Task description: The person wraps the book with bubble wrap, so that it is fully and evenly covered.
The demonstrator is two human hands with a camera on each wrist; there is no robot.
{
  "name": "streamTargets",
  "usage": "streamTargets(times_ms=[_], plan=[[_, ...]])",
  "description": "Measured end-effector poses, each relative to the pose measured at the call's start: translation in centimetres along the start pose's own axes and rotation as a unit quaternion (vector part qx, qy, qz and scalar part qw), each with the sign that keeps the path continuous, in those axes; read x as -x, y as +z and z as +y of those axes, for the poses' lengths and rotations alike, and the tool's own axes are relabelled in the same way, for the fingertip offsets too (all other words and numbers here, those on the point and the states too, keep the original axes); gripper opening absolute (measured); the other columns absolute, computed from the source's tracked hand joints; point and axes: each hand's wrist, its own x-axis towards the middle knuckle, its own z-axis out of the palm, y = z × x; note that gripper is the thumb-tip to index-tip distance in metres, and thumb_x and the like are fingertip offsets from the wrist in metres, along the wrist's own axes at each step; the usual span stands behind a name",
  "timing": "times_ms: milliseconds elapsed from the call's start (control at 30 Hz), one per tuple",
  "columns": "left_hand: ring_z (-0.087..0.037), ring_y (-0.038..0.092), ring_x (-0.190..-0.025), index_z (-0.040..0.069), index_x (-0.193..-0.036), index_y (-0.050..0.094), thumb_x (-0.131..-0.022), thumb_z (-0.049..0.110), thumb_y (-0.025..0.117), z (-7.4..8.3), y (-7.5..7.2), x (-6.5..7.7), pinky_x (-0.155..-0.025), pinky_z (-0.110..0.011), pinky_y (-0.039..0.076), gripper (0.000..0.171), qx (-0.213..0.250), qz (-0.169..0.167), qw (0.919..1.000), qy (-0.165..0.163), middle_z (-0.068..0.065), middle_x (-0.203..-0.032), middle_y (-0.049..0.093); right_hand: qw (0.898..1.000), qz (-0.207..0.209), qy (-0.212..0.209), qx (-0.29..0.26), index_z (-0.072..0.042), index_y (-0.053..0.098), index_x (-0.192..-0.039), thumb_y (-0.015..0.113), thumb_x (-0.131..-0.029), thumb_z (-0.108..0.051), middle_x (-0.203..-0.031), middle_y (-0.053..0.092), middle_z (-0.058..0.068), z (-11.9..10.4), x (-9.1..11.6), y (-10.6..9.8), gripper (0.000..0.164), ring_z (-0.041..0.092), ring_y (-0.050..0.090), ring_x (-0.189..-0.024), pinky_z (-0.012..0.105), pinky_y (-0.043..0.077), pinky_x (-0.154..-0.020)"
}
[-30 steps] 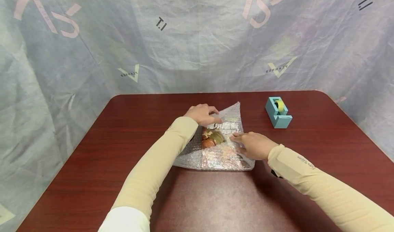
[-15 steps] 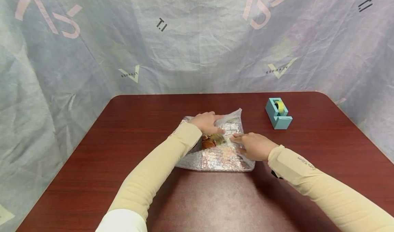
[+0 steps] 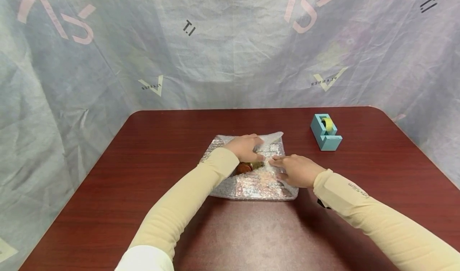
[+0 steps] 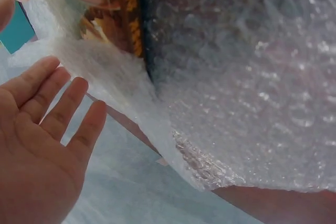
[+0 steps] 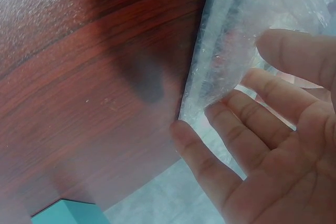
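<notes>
Bubble wrap [image 3: 251, 189] lies folded around a flat item with a colourful printed face [image 3: 245, 167] on the table. In the left wrist view that item shows a dark edge and orange lettering [image 4: 134, 17]; the wrap hides most of it. My left hand [image 3: 245, 147] rests on the far flap, fingers extended and spread, its thumb toward the right hand. My right hand [image 3: 297, 170] presses the right side of the wrap, its fingertips on the folded layer. In the right wrist view its fingers [image 5: 262, 124] are spread along the wrap's edge.
A teal tape dispenser [image 3: 328, 141] with a yellow tape roll [image 3: 328, 124] stands at the back right of the dark red table [image 3: 158, 143]. A grey printed sheet [image 3: 230, 55] hangs behind the table and along its sides.
My left hand has come nearer and slightly right, laying the far flap down over more of the printed face. The raised far corner has sunk lower. The right hand has stayed in place.
</notes>
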Motion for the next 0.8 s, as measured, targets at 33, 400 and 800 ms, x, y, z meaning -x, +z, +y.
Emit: streamTargets(times_ms=[33,400,800], plan=[[-0.024,0.030,-0.150,0.019,-0.159,0.036,-0.102,0.045,0.059,0.0,0.0,0.0,-0.120,-0.040,0.028,0.067,0.004,0.002,1.0000,-0.002,-0.007,-0.166,0.027,1.000,0.000,0.000,0.001,-0.001,0.059,-0.141,0.072,-0.095,-0.015,-0.146,0.053,0.024,0.0,0.0,0.0,0.050,0.036,0.068,-0.107,0.045,0.056,-0.086],[-0.023,0.039,-0.144,0.029,-0.160,0.032,-0.104,0.044,0.055,1.1,0.2,-0.2,-0.115,-0.039,0.037,0.062,-0.089,-0.012,0.9960,0.006,-0.004,-0.160,0.035,1.000,-0.005,0.002,0.010,-0.002,0.059,-0.142,0.072,-0.095,-0.016,-0.146,0.053,0.023,0.1,0.0,0.0,0.050,0.043,0.060,-0.121,0.053,0.052,-0.096],[-0.021,0.023,-0.153,0.033,-0.162,0.025,-0.105,0.049,0.049,1.9,-0.2,0.9,-0.121,-0.039,0.027,0.064,-0.158,-0.034,0.9868,-0.008,-0.001,-0.169,0.019,0.996,-0.034,0.012,-0.084,-0.005,0.053,-0.147,0.060,-0.102,-0.013,-0.153,0.046,0.022,1.1,0.2,-0.7,0.046,0.039,0.060,-0.123,0.044,0.053,-0.091]])
